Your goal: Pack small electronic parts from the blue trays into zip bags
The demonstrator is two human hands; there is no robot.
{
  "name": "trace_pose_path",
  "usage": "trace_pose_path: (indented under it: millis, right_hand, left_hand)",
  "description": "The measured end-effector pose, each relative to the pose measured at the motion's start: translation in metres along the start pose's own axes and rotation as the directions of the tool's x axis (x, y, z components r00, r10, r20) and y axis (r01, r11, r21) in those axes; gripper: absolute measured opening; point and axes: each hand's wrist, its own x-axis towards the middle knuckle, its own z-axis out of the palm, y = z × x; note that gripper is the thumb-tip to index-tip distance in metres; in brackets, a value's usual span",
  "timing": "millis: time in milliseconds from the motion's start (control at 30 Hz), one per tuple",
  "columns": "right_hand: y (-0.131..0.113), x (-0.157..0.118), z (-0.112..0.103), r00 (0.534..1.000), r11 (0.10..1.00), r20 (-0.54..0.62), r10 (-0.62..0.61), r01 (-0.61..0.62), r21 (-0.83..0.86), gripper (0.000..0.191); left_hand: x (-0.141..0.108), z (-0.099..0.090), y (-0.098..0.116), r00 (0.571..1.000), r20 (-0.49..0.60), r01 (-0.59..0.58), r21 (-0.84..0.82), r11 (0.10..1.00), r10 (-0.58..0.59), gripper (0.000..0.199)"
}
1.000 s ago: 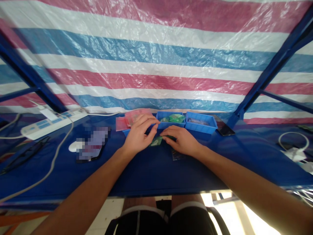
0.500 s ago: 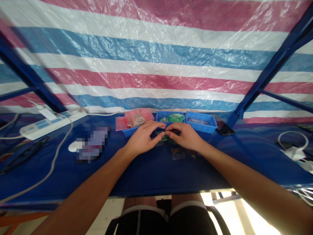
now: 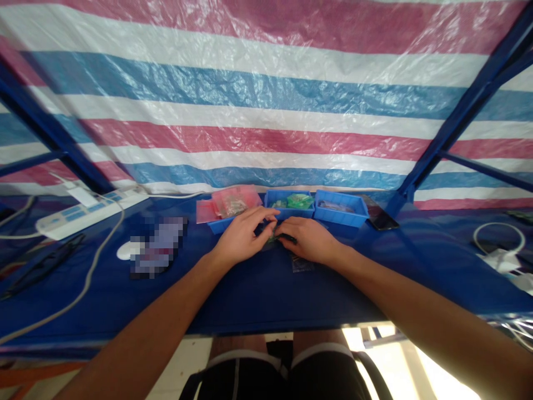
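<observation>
Head view: you look forward and down across the counter, with both forearms reaching in from the near edge.

Backdrop: a pink, white and blue striped tarpaulin (image 3: 266,94) hangs along the far side, crossed by a blue steel frame (image 3: 470,105) at the right.

Counter: a counter (image 3: 266,300) with a glossy blue cover runs the full width in front of you.

Left side: a white power strip (image 3: 87,214) lies far left, with a white mouse (image 3: 127,250) just beside a pixelated object (image 3: 158,247).

Right side: a black phone (image 3: 380,214) sits just beyond the right tray, and a white cable (image 3: 497,239) loops well off to the right.

Trays: three blue plastic trays stand in a row at the far edge. The left tray (image 3: 219,225) lies partly under pink plastic bags (image 3: 235,201), the middle tray (image 3: 289,201) holds green packets (image 3: 300,201), and the right tray (image 3: 341,208) touches the middle one.

Left hand: your left hand (image 3: 244,236) is curled over the work, fingers toward the centre; whether it grips anything, you cannot tell.

Right hand: your right hand (image 3: 306,240) pinches a thin black piece (image 3: 287,238) against a small green packet (image 3: 270,239), which lies between your hands, just near of the middle tray.

Near item: a small clear bag (image 3: 302,264) lies flat just below your right hand.
</observation>
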Motion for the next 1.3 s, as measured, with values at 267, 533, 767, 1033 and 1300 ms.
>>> trace_pose_path:
  millis: [267, 533, 767, 1033, 1300]
  right_hand:
    - [-0.004, 0.004, 0.000, 0.937, 0.964, -0.303, 0.173, -0.098, 0.247, 0.015]
    - [0.000, 0.000, -0.001, 0.846, 0.642, -0.266, 0.462, -0.111, 0.759, 0.026]
    - [-0.003, 0.006, -0.001, 0.845, 0.397, -0.137, 0.517, -0.095, 0.913, 0.041]
    - [-0.008, 0.006, -0.010, 0.829, 0.108, 0.010, 0.559, -0.085, 0.990, 0.045]
    - [-0.007, 0.006, -0.007, 0.831, 0.091, 0.067, 0.552, -0.141, 0.986, 0.042]
  left_hand:
    - [0.000, -0.001, -0.002, 1.000, -0.020, -0.014, -0.005, 1.000, 0.014, 0.032]
    - [-0.002, 0.005, -0.004, 0.996, -0.080, 0.029, -0.115, 0.993, -0.038, 0.039]
    - [0.000, 0.004, 0.002, 0.998, -0.056, -0.006, -0.123, 0.992, -0.001, 0.061]
    - [0.003, -0.001, 0.003, 0.973, -0.102, -0.218, -0.084, 0.972, 0.209, 0.049]
    - [0.002, -0.001, -0.003, 0.966, -0.135, -0.234, -0.085, 0.969, 0.221, 0.034]
